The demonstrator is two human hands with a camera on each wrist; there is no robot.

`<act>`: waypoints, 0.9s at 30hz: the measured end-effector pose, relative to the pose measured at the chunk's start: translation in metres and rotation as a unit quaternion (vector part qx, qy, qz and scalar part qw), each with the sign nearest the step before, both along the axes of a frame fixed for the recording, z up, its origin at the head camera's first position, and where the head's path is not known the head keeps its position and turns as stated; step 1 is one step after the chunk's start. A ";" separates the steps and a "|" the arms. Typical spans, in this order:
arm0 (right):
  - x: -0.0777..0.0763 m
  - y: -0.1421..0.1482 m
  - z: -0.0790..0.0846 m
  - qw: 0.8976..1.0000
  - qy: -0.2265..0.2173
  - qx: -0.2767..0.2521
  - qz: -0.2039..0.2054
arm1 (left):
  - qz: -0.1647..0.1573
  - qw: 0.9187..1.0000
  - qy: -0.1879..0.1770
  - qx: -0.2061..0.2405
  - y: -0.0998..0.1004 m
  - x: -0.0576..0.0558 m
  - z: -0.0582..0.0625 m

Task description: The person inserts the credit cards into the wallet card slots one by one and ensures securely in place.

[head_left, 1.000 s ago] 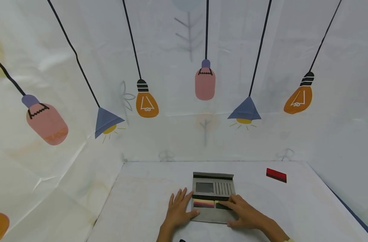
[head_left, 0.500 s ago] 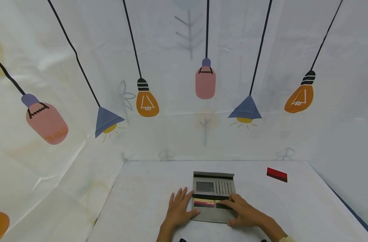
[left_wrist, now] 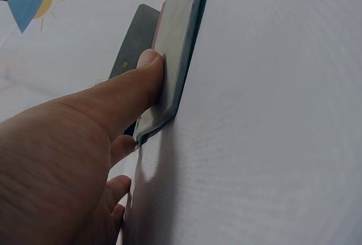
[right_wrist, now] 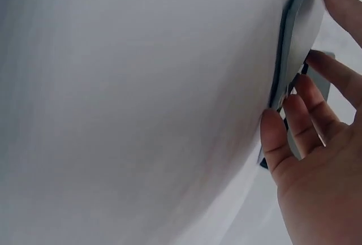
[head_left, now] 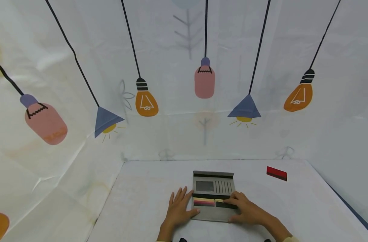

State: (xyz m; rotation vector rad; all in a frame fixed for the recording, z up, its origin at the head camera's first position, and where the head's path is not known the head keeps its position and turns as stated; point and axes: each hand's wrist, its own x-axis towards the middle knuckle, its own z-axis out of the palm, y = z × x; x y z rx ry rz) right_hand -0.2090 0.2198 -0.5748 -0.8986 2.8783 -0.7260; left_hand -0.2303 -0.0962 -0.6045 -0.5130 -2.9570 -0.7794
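An unfolded grey wallet (head_left: 207,214) lies on the table in the head view, with a dark window and several slits on its far panel. Yellow and pink card edges (head_left: 204,201) show in its left pocket. My left hand (head_left: 177,210) lies spread at its left side; the thumb rests on the near panel (left_wrist: 172,47). My right hand (head_left: 245,209) touches the right pocket, where a card's yellow edge (head_left: 219,200) shows, with its index fingertip; the thumb is by the near edge. In the right wrist view, the right hand's fingers (right_wrist: 302,126) lie along the wallet's side.
A red card (head_left: 276,173) with a dark stripe lies at the far right of the white table (head_left: 147,188). Behind the table hangs a white sheet (head_left: 171,137) printed with lamps and bulbs.
My right hand has shifted slightly right, its index fingertip sliding along the right pocket's top edge. The left hand and the wallet stay in place.
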 end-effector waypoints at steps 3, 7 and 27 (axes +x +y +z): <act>-0.001 0.006 0.003 1.000 -0.015 -0.016 -0.021 | -0.001 1.000 -0.001 0.001 0.001 0.000 0.003; -0.002 0.015 0.002 0.998 -0.003 -0.023 -0.051 | -0.002 1.000 -0.002 0.003 0.001 -0.001 0.005; -0.026 0.115 0.017 0.971 -0.011 -0.034 -0.235 | -0.003 1.000 -0.007 0.007 0.001 0.001 0.004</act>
